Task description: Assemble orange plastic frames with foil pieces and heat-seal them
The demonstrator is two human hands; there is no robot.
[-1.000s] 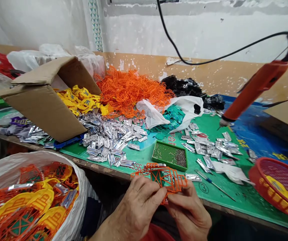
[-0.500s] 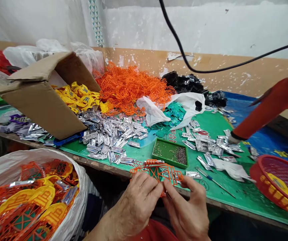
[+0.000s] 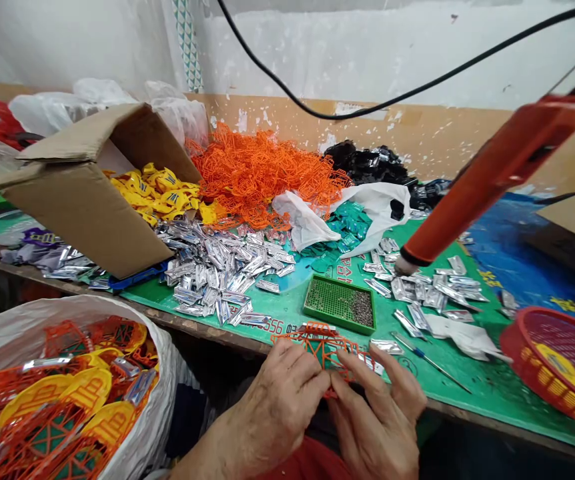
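Both my hands hold one orange plastic lattice frame (image 3: 323, 345) at the near edge of the green mat (image 3: 467, 380). My left hand (image 3: 272, 407) pinches its left side with curled fingers. My right hand (image 3: 380, 417) grips the right side, fingers pressed on the frame over a silver piece. Just beyond it lies a small green tray (image 3: 340, 305) with tiny screws at one end. An orange electric screwdriver (image 3: 487, 177) hangs on a black cord above the right of the table, tip down near scattered silver pieces (image 3: 432, 293).
A white sack (image 3: 67, 393) of finished orange and yellow parts stands at lower left. An open cardboard box (image 3: 87, 193) spills yellow parts. Heaps of silver pieces (image 3: 222, 267), orange frames (image 3: 262, 173) and black parts (image 3: 372, 163) fill the table. A red basket (image 3: 557, 367) sits at right.
The hanging screwdriver has swung, first down to the right, then back up and leftward. My hands shifted slightly lower with the frame, and my right fingers now lie over its right side.
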